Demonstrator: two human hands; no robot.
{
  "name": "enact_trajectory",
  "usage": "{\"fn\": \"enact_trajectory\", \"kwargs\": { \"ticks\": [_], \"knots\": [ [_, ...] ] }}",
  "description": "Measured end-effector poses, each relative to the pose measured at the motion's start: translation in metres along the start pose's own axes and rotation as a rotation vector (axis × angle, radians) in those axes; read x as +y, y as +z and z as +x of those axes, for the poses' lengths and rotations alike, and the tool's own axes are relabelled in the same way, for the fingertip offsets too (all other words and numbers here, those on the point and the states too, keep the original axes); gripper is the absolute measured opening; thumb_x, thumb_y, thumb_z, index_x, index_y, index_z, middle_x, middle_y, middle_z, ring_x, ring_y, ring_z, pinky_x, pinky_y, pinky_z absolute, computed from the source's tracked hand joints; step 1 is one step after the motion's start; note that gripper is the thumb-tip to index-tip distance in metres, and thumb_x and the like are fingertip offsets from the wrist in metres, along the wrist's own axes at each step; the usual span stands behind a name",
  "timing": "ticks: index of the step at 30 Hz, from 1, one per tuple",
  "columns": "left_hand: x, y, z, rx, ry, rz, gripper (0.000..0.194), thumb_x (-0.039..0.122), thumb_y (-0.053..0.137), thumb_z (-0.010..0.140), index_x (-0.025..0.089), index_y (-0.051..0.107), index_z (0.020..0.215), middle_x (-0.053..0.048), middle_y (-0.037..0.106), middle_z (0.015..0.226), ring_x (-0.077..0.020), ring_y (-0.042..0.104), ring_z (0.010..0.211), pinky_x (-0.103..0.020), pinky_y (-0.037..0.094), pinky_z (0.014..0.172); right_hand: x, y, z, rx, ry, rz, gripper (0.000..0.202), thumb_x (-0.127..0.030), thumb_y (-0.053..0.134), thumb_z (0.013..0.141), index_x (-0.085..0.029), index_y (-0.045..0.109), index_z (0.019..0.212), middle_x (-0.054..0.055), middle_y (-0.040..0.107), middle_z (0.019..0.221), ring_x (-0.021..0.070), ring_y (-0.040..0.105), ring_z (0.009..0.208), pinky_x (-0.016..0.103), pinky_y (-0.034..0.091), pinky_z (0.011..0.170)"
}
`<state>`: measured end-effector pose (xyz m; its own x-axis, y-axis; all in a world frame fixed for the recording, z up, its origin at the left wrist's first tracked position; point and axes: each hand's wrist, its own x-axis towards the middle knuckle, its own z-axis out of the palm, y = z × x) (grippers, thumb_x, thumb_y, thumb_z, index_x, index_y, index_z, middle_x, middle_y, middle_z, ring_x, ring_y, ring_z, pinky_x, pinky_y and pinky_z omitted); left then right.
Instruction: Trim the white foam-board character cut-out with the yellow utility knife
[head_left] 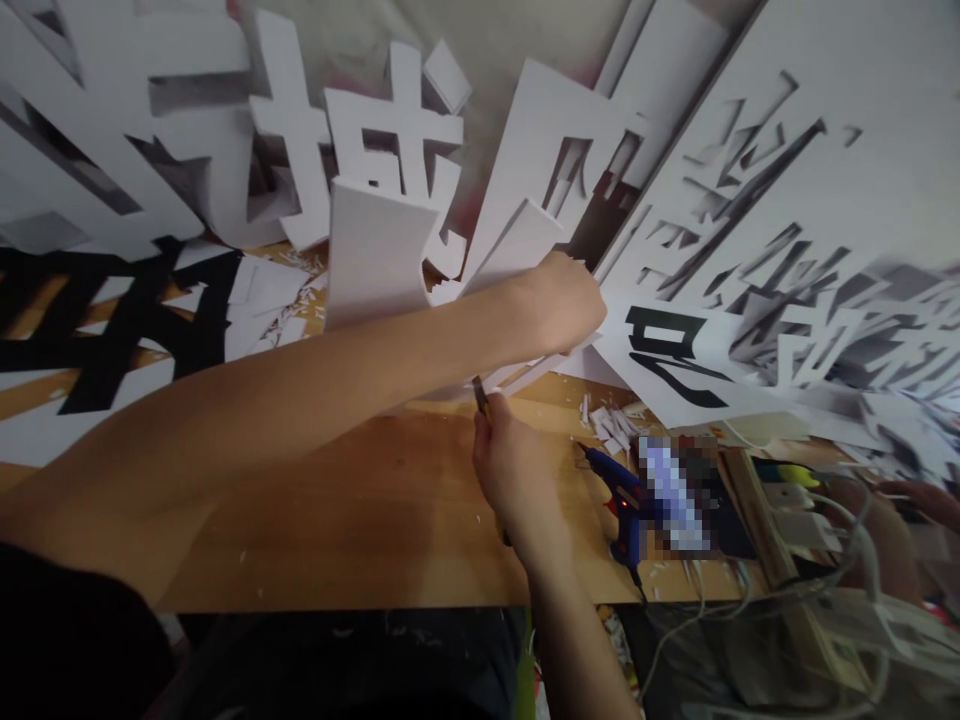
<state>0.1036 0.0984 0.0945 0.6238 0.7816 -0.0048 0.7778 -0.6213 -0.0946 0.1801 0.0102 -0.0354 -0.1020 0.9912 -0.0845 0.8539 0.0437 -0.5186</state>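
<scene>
On the left I see black cut-out characters (112,320) lying flat on the wooden surface (360,510). At centre, my right grip (506,460) is closed around a knife (481,395), its tip against a white foam piece (525,365). My left grip (559,300), arm crossing over, presses that piece down. Further right, a blue glue gun (611,480) rests near paper scraps (611,425).

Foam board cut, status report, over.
Left hand pressing foam board. Right hand gripping knife at its lower edge. Glue gun beside, clear.
</scene>
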Motion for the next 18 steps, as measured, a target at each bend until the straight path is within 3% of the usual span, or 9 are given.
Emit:
{"fn": "enact_trajectory", "kwargs": {
  "ticks": [5,9,12,15,18],
  "knots": [
    [-0.001,0.002,-0.003,0.016,0.028,-0.038,0.018,0.020,0.063,0.091,0.006,0.075,0.090,-0.020,0.074,0.094,-0.0295,0.068,0.097,-0.035,0.046,0.079,0.015,-0.003,-0.009,-0.044,-0.031,0.071,0.025,-0.026,0.039,0.094,-0.020,0.056,0.111,0.004,0.062,0.072,0.0175,0.056,0.061,0.025,0.030,0.055],
    [-0.023,0.005,0.008,0.016,0.006,-0.038,0.030,0.037,0.063,0.091,0.009,0.075,0.089,-0.016,0.073,0.083,-0.0254,0.067,0.078,-0.032,0.040,0.066,0.036,-0.008,-0.029,-0.092,0.010,0.382,0.025,-0.044,0.049,0.093,-0.021,0.057,0.095,-0.005,0.050,0.055,0.0122,0.047,0.044,0.023,0.032,0.046],
    [-0.054,-0.001,0.010,0.070,-0.032,-0.101,0.045,0.055,0.056,0.090,0.014,0.073,0.086,-0.011,0.071,0.078,-0.0205,0.060,0.064,-0.030,0.036,0.058,0.042,-0.009,-0.036,0.096,0.142,0.682,0.037,-0.055,0.066,0.082,-0.020,0.058,0.090,-0.009,0.044,0.047,0.0097,0.041,0.037,0.021,0.030,0.040],
    [-0.080,-0.017,-0.004,0.340,-0.161,-0.347,0.048,0.061,0.054,0.089,0.017,0.070,0.080,-0.007,0.068,0.075,-0.0190,0.058,0.063,-0.029,0.035,0.059,0.036,-0.018,-0.028,0.394,0.208,0.989,0.042,-0.053,0.077,0.074,-0.020,0.057,0.090,-0.010,0.046,0.044,0.0083,0.041,0.037,0.019,0.031,0.039],
    [-0.093,-0.026,-0.032,0.520,-0.303,-0.652,0.055,0.070,0.051,0.085,0.019,0.068,0.074,-0.005,0.065,0.066,-0.0183,0.057,0.058,-0.027,0.035,0.054,0.025,-0.039,-0.011,0.573,0.116,1.333,0.045,-0.046,0.082,0.070,-0.021,0.055,0.096,-0.011,0.048,0.047,0.0064,0.041,0.038,0.017,0.035,0.040]
  ]
}}
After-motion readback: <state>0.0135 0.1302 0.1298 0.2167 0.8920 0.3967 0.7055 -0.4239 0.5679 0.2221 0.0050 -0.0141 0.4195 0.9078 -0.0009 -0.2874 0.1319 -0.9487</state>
